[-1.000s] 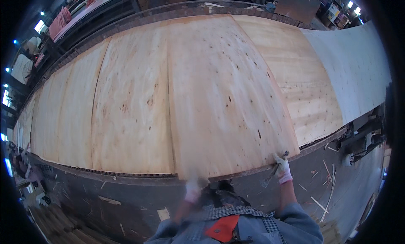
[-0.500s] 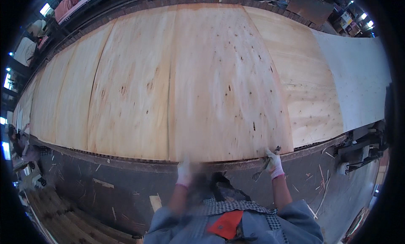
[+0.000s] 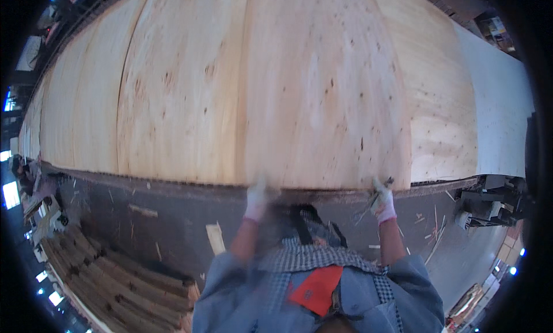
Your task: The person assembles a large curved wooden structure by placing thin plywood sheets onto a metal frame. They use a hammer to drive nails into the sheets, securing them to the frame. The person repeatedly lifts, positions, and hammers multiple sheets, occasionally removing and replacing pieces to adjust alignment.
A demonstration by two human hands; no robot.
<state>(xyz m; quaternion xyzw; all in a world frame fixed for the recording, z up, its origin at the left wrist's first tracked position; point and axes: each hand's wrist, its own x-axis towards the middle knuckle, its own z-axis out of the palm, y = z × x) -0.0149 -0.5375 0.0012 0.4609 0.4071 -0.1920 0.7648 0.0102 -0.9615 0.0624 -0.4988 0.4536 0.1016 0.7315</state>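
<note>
A pale pinkish wood veneer sheet (image 3: 322, 120) with small dark knots lies on a long row of sheets. My left hand (image 3: 257, 201), in a white glove with a pink cuff, is at its near left corner; motion blurs the fingers, but they seem closed on the edge. Toward the near right corner, my right hand (image 3: 382, 200), gloved alike, has its fingers curled at the same edge. A small dark, thin thing (image 3: 389, 181) sticks out by its fingers, its kind unclear. Yellowish veneer sheets (image 3: 178, 102) lie on the left side, another (image 3: 440, 97) on the right.
A whitish sheet (image 3: 498, 102) is at the far right end. Wood scraps (image 3: 215, 238) litter the dark floor. Stacked brown timber (image 3: 109, 275) stands at lower left, dark metal machinery (image 3: 489, 203) at right. Another person (image 3: 26, 174) is at the far left.
My view has tilted, so the bench edge and both hands sit higher in the picture. Both hands remain at the sheet's near edge, the left one still blurred.
</note>
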